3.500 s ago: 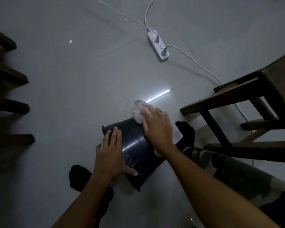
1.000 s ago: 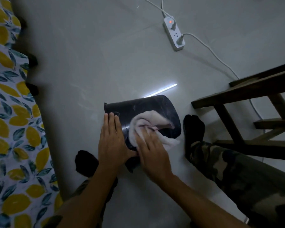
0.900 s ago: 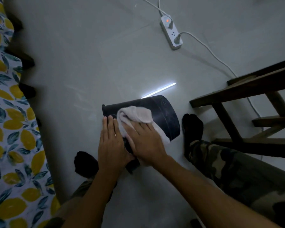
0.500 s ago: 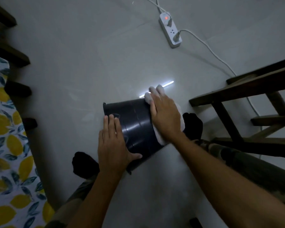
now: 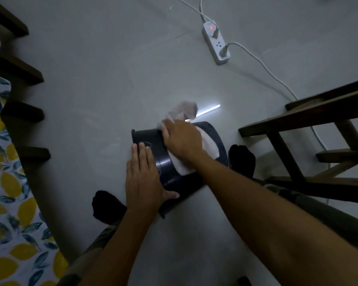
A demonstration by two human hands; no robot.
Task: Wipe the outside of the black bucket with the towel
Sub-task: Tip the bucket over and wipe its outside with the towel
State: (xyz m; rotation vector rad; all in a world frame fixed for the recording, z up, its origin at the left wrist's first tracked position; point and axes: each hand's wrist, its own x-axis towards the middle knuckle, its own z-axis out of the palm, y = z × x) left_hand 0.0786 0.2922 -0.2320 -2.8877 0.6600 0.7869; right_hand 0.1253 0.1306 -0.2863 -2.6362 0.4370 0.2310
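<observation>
The black bucket [image 5: 213, 139] lies on its side on the grey floor between my feet. My left hand [image 5: 143, 178] rests flat on its near left side, fingers together, steadying it. My right hand [image 5: 182, 139] presses the white towel [image 5: 207, 147] onto the bucket's upper side. One end of the towel sticks up blurred beyond the bucket's far edge. The part of the bucket under both hands is hidden.
A white power strip [image 5: 216, 44] with cables lies on the floor at the back. A dark wooden chair frame [image 5: 298, 129] stands at the right. A lemon-print cloth [image 5: 6, 203] over dark slats fills the left edge. My black socks [image 5: 243, 159] flank the bucket.
My right hand has slid the towel left across the bucket's top, and its far end has flipped up. My left hand has stayed put on the bucket.
</observation>
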